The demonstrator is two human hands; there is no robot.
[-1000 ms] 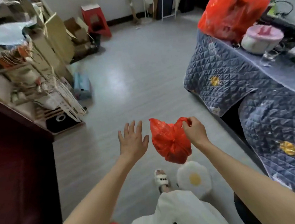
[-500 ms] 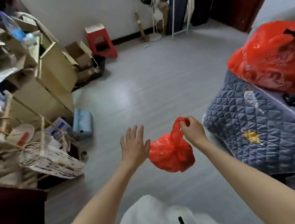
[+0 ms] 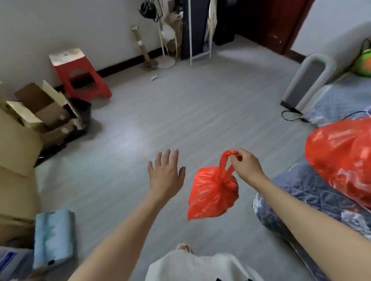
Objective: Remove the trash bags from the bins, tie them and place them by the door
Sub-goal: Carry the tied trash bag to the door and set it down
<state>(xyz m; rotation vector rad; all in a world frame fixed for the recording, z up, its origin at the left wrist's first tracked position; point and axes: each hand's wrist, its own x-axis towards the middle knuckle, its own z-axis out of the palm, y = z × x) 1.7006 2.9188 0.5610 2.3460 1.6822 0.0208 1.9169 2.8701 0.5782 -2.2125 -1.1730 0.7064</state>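
Right hand (image 3: pixel 246 164) pinches small red bag (image 3: pixel 212 194) handles; left hand (image 3: pixel 165 173) spread, empty; floor (image 3: pixel 179 119) ahead.

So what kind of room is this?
Probably a bedroom in a home: a quilted bed on the right, a clothes rack by the far wall, and a red stool on the floor.

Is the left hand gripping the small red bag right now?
No, the left hand is spread open beside the small red bag, which hangs from the right hand alone.
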